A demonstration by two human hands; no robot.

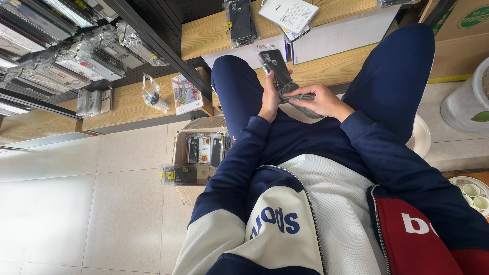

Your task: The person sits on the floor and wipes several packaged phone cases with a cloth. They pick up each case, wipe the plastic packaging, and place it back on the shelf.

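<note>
Setting: Pale tiled shop floor (91, 203) is lying at 9 o'clock, with light wooden shelves (127, 104) running across 11 to 1 o'clock, stocked with bagged phone cases.
Position: person is sitting in a navy, white and red zip jacket, knees pointing to 12 o'clock.
Left hand (270, 99): is gripping a dark, flat rectangular phone case (274, 63), fingers closed round its lower end, above the lap at 12 o'clock.
Right hand (318, 99): is pinching a soft grey cloth (300, 95), thumb and fingers closed on it, cloth touching the case's lower edge.
Progress: judged mid-handling; case is out of any bag and cloth is applied to it, nothing yet set down.
Remaining: open brown cardboard box (198, 153) at 10 o'clock is holding more packaged cases, standing upright.
Nearby: white booklet (294, 12) is resting on the upper shelf.
</note>
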